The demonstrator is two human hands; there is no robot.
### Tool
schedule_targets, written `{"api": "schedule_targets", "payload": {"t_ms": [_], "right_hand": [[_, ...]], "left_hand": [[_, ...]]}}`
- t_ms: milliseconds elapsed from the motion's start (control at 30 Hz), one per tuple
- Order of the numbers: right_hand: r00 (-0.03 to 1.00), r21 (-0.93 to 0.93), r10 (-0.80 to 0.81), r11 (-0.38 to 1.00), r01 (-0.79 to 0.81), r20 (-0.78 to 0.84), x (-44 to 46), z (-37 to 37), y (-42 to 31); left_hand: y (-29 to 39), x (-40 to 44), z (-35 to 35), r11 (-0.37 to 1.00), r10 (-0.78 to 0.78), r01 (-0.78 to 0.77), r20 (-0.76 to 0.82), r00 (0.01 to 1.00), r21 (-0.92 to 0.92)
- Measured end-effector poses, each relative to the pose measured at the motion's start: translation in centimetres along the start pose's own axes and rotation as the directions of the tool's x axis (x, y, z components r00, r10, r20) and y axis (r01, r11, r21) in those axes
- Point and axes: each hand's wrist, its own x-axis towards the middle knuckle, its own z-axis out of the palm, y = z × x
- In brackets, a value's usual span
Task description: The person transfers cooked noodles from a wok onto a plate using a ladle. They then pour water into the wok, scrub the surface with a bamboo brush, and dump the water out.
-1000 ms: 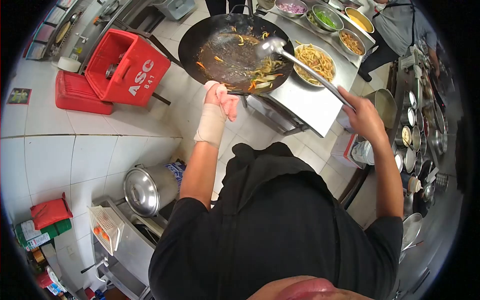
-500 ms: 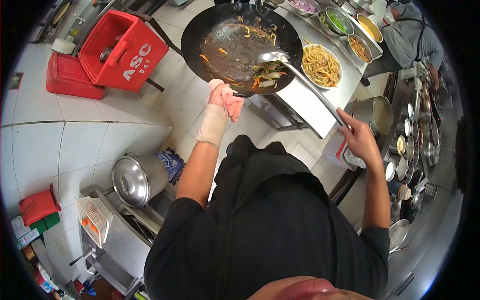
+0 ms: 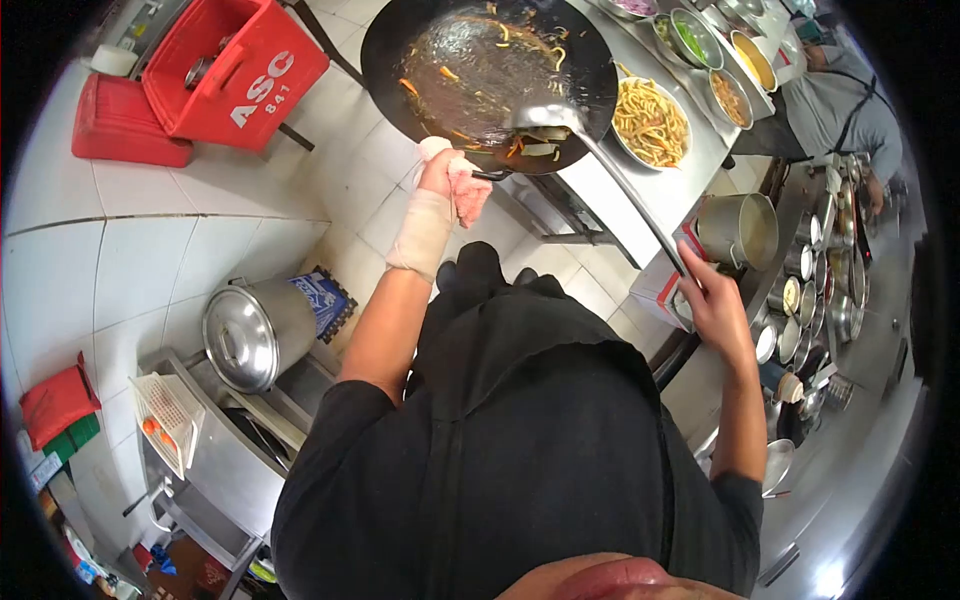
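My left hand (image 3: pixel 438 178), its wrist wrapped in a beige bandage, is closed around a pink cloth (image 3: pixel 469 197) at the near handle of a black wok (image 3: pixel 385 75). Oil, a few noodles and vegetable pieces lie in the wok. My right hand (image 3: pixel 715 300) grips the long handle of a ladle (image 3: pixel 549 117), whose bowl is inside the wok by its near right wall, over some vegetables. Right of the wok, a white plate (image 3: pixel 686 150) heaped with noodles (image 3: pixel 650 122) stands on the steel table (image 3: pixel 607 200).
Bowls of chopped greens (image 3: pixel 690 38) and other ingredients stand at the table's far end. A person in grey (image 3: pixel 850 105) is at the far right, near a counter of pots (image 3: pixel 738 228). On the left are a red cooler (image 3: pixel 225 85) and a lidded steel pot (image 3: pixel 243 335).
The view has shifted, so the wok sits higher in the picture. Fewer vegetables show beside the ladle, whose bowl remains in the wok. Both hands keep their holds.
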Motion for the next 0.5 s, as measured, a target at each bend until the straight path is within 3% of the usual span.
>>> {"api": "schedule_targets", "payload": {"t_ms": [33, 133, 233, 300, 367, 400, 467, 500], "right_hand": [[0.997, 0.088, 0.077, 0.993, -0.079, 0.023, -1.3, -0.5, -0.6], [0.993, 0.057, 0.119, 0.991, -0.119, 0.005, -0.3, -0.2, -1.1], [0.981, -0.069, 0.191, 0.980, -0.189, 0.034, 4.9, 1.7, -2.5], [0.996, -0.014, 0.064, 0.998, -0.065, -0.057, 8.2, 4.6, -1.5], [0.995, 0.099, 0.026, 0.995, -0.017, -0.093, 11.3, 8.1, -0.8], [0.995, 0.146, 0.008, 0.989, 0.007, -0.101, 12.2, 9.6, -1.0], [0.998, 0.123, 0.015, 0.992, -0.008, -0.061, 12.7, 10.6, -3.0], [0.999, 0.096, 0.018, 0.995, -0.015, -0.028, 12.4, 10.6, -3.4]], "left_hand": [[-0.1, -0.2, 0.8, 0.998, 0.049, -0.053, -0.099, 0.994, -0.037], [-0.4, 0.6, 0.0, 0.991, 0.127, -0.127, -0.007, 0.992, -0.036], [0.5, 1.0, -1.3, 0.997, -0.071, 0.073, 0.199, 0.977, -0.006], [0.2, 0.9, -0.6, 0.998, 0.031, -0.023, 0.137, 0.990, -0.058], [0.5, 1.0, -0.6, 0.998, 0.038, -0.026, 0.258, 0.965, -0.052], [1.1, 0.9, -1.1, 1.000, -0.010, 0.018, 0.407, 0.913, -0.017], [1.5, 0.4, -0.6, 0.999, -0.027, 0.040, 0.433, 0.901, -0.020], [1.8, -0.4, 0.7, 0.998, 0.004, 0.016, 0.310, 0.951, -0.062]]}}
